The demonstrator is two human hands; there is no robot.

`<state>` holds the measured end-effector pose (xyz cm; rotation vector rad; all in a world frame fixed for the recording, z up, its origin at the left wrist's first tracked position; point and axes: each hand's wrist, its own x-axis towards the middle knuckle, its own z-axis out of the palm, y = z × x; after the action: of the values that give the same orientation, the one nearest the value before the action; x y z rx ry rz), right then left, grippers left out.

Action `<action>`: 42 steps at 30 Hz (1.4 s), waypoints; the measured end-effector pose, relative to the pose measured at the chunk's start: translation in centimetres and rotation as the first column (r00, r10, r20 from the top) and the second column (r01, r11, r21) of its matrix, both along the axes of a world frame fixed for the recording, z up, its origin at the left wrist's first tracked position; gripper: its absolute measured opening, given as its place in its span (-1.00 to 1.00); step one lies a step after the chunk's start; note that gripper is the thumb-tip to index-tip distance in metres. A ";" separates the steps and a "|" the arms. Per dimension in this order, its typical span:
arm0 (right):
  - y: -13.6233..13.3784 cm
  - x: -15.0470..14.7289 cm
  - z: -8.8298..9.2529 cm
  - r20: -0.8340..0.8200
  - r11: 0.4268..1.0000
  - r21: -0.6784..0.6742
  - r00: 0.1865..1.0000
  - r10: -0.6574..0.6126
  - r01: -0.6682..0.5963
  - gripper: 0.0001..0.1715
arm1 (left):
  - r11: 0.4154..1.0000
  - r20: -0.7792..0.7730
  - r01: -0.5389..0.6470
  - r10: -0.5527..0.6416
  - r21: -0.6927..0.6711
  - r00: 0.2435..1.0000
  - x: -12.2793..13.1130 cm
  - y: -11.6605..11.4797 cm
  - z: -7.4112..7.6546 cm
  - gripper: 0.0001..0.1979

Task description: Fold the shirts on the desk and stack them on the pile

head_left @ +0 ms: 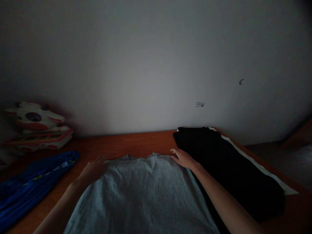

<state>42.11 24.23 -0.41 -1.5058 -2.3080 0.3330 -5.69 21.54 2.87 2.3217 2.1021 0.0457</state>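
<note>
A grey garment (146, 191), perhaps a T-shirt, lies spread on the wooden table with slight wrinkles along its far edge. My left hand (94, 169) rests at the garment's far left corner, fingers stretched out and a little blurred. At the opposite far corner, my right hand (183, 158) touches the cloth with its fingers apart and slightly bent. Neither hand visibly grips the fabric. The near end of the garment runs out of the bottom of the view.
Black folded clothing (219, 162) lies on the right, with a white cloth (258, 165) showing under its right edge. A blue garment (36, 182) is at the left. Behind it stands a cow-shaped toy keyboard (39, 125). The wooden table (126, 143) meets a pale wall (146, 71).
</note>
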 end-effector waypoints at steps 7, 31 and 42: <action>-0.8 0.3 -0.6 0.061 0.998 0.041 0.997 -0.045 0.043 -0.84 | 1.000 0.007 -0.021 0.021 -0.014 1.000 -0.1 -0.6 -1.1 -0.45; -5.4 -10.9 -2.5 0.016 0.996 0.049 0.997 -0.076 0.075 -0.31 | 0.979 0.025 -0.093 0.090 0.184 0.996 4.3 -3.8 -7.0 -0.18; -4.7 -8.3 -3.8 0.097 0.923 0.131 0.922 -0.375 0.362 -0.28 | 0.951 0.005 -0.114 0.117 0.287 0.993 -5.4 -6.9 -8.6 -0.38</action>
<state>33.82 19.50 -4.17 -1.9013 -2.0260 0.0113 -11.11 14.62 -5.76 2.3423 2.3780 0.3634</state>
